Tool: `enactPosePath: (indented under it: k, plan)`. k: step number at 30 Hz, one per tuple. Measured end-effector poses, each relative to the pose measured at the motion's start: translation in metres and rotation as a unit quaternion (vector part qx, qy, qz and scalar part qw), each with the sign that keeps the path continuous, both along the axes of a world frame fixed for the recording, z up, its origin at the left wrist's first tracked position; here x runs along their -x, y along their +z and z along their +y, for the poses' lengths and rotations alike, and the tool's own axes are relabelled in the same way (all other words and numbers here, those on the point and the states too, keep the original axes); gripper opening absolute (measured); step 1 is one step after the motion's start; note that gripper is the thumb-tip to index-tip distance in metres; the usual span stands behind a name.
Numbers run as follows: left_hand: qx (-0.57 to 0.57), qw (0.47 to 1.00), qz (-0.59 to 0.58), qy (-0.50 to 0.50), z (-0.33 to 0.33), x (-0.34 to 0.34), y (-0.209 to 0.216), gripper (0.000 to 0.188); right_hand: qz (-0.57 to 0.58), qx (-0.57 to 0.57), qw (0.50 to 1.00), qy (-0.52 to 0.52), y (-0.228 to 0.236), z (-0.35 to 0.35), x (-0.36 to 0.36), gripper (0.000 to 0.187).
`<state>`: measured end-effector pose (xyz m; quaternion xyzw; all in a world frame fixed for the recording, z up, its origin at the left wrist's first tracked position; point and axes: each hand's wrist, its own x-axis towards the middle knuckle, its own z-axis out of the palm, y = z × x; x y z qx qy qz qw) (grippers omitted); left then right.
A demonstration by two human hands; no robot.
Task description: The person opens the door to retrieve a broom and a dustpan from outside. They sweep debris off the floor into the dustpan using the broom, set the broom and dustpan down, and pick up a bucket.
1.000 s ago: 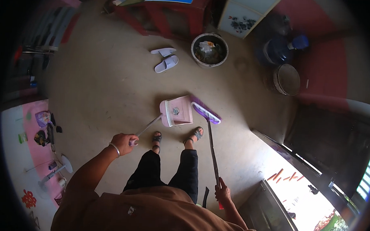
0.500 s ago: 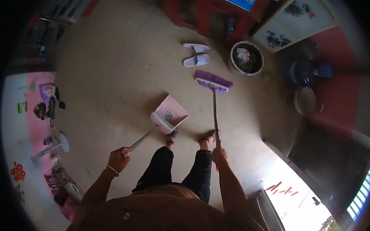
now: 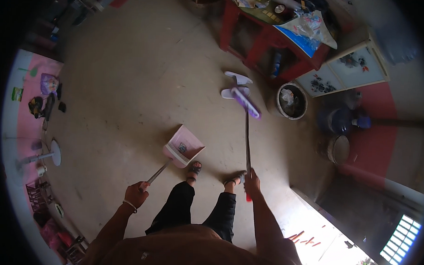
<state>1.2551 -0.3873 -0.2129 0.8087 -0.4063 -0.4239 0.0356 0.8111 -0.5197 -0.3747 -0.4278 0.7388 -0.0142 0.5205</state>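
Observation:
My left hand [image 3: 136,194] is closed round the handle of a pink dustpan [image 3: 189,140], which lies at floor level ahead of my feet. A small crumpled scrap [image 3: 182,147] sits in its pan. With my right hand [image 3: 252,182] I grip the long dark handle of a purple broom [image 3: 247,138]. The broom's head is tilted and slightly blurred. It overlaps the nearer of two pale slippers [image 3: 227,94] in the picture; I cannot tell whether they touch. The farther slipper [image 3: 239,78] lies just beyond.
A bucket [image 3: 303,112] holding rubbish stands right of the slippers, near a red table [image 3: 259,52] with things piled on it. A white flowered cabinet [image 3: 359,70], a large blue water bottle [image 3: 338,120] and a doorway line the right. A pedestal fan [image 3: 56,152] stands left.
The broom's head has swung round from lying crosswise to a slant and now overlaps the near slipper. The whole view has shifted, showing more of the table. Both hands keep their holds.

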Motion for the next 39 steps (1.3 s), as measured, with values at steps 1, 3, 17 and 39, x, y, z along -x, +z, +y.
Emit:
enactPosePath:
  k: [1,3,17,39]
  plan:
    - [0.003,1.000,-0.004,-0.002,0.004,-0.003,-0.002,0.030,0.049,0.065,0.997,0.014,-0.018,-0.026,-0.026,0.047]
    - [-0.007,1.000,0.018,0.020,0.014,-0.006,-0.004,0.031,0.010,0.057,0.998,0.004,-0.039,-0.077,-0.063,0.046]
    - [0.007,0.999,0.039,0.020,0.038,-0.031,-0.016,0.032,0.168,-0.071,0.947,0.263,0.027,0.083,-0.026,0.046]
    - [0.059,0.988,0.044,-0.137,-0.032,-0.013,0.001,0.020,0.211,-0.130,0.917,0.312,0.074,0.128,0.044,0.047]
